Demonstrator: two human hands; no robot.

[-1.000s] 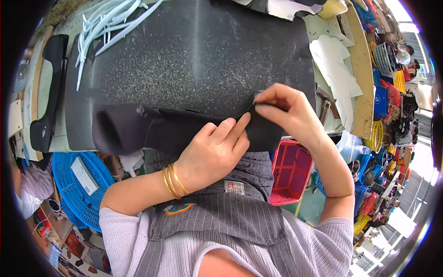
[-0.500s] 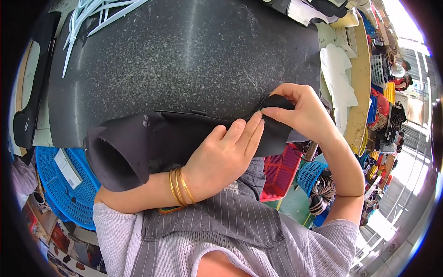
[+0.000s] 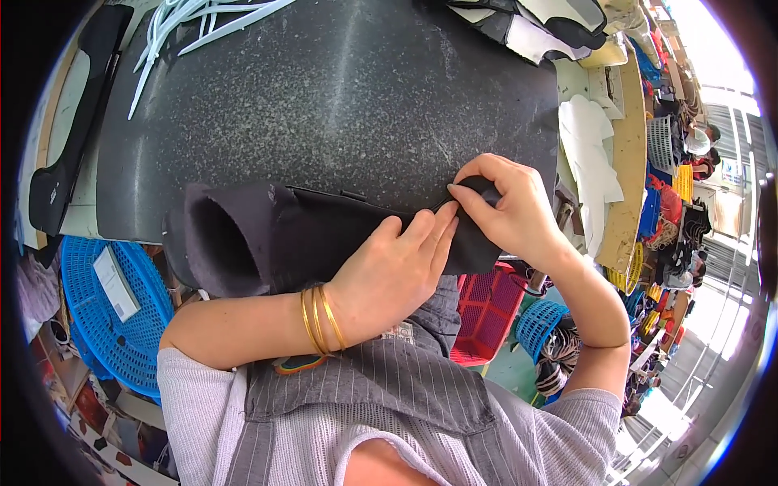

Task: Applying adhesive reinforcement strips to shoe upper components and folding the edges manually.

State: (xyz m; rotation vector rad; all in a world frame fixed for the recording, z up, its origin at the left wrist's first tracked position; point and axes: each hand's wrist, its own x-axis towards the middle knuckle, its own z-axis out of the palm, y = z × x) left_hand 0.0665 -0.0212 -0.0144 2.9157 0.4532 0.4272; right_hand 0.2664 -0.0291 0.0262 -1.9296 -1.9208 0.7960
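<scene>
A black, tube-shaped boot upper lies along the near edge of the work table, its round opening facing left. My left hand rests flat on it, fingers stretched toward the far seam and the thumb hidden. Gold bangles circle that wrist. Right beside those fingertips, my right hand pinches the folded edge of the upper between thumb and curled fingers. What lies inside the fold is hidden.
A worn, speckled black mat covers the table. Pale blue strips lie far left, black-and-white cut pieces far right, white sheets at right. Below the edge are a blue basket and a red crate.
My right hand has shifted slightly left along the edge, curling its fingers tighter. The upper's open end has tilted and moved a little right. My left hand stays flat on it.
</scene>
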